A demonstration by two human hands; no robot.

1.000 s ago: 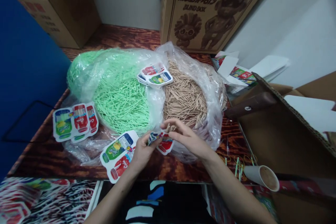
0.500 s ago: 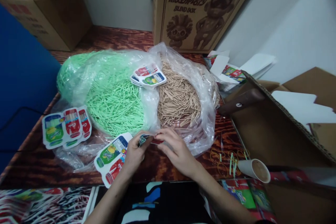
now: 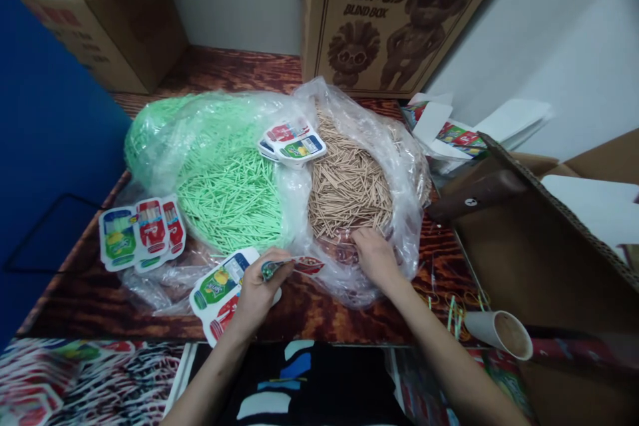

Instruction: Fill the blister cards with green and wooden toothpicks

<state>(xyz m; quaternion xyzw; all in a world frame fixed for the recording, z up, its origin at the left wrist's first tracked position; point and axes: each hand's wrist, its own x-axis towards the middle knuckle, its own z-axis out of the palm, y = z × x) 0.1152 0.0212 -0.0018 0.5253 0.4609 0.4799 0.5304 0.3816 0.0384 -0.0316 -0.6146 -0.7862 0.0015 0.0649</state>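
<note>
My left hand (image 3: 260, 287) is closed round a folded, bottle-shaped printed card (image 3: 308, 265), its red end sticking out to the right. Below that hand lies a stack of printed soda-bottle cards (image 3: 214, 289) in green and red. My right hand (image 3: 378, 258) reaches into the open mouth of a clear plastic bag (image 3: 412, 239), at the near edge of a heap of thin brown sticks (image 3: 349, 186). Its fingers are bent together; whatever is between them is hidden. Left of the brown heap, light green sticks (image 3: 234, 203) fill another clear bag.
Printed cards (image 3: 294, 143) rest on the bags, and others (image 3: 142, 233) lie at the left. At the right are a paper cup (image 3: 499, 334), rubber bands with a few green sticks (image 3: 454, 313), and an open carton (image 3: 529, 259). A large cardboard box (image 3: 369, 20) stands behind.
My right hand has left the card beside my left hand and moved right and forward to the brown sticks. My left hand keeps the card. The view has shifted slightly.
</note>
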